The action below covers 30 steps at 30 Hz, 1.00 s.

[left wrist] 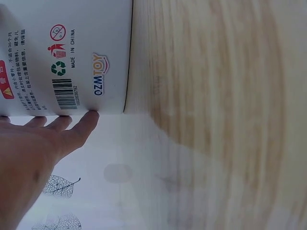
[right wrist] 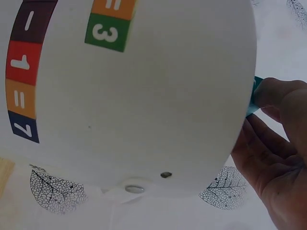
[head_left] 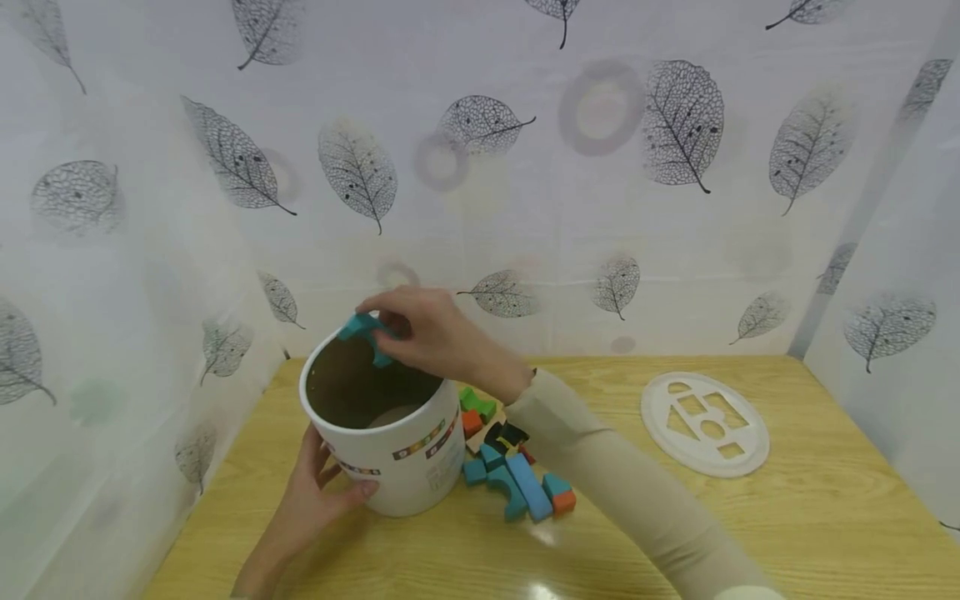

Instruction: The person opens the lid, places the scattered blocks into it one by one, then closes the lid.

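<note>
Teal block (head_left: 365, 332) is hanging over the white tub's (head_left: 405, 467) rim at eleven o'clock, pinched by the right hand (head_left: 438, 337); the left hand (head_left: 315, 492), fingers flat, is steadying the tub's wall at seven o'clock. Dropping seems underway; releasing it inside comes next.

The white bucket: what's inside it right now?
The head view shows the white bucket with brown inner walls and a pale patch of floor, no blocks visible. The near wall hides the rest. The right hand holds a teal block over the rim.
</note>
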Available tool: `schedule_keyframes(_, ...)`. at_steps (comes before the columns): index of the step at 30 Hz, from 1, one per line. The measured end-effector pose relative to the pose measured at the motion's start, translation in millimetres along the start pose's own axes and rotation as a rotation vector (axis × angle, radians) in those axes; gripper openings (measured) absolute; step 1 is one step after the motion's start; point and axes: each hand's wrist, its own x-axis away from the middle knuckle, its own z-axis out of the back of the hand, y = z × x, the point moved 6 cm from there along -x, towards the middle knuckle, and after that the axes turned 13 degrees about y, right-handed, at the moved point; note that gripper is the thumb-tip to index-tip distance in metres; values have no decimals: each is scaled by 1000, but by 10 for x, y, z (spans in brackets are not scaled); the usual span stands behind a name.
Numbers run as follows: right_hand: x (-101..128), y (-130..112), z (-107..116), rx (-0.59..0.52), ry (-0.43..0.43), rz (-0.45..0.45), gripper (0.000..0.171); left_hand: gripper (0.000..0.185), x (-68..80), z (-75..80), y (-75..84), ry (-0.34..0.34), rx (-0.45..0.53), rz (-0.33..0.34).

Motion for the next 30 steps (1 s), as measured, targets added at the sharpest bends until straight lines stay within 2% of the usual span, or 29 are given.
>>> schedule_keyframes(6, 3, 21, -21, 8, -12, -27, 28, 121, 0, 4, 4, 2, -1, 7)
schedule_keyframes(22, 13, 58, -15, 2, 6, -19, 25, 121, -6, 1, -11, 12, 5, 0)
schedule_keyframes(30, 73, 110, 88, 0, 26, -59, 22, 121, -4, 7, -15, 12, -5, 12)
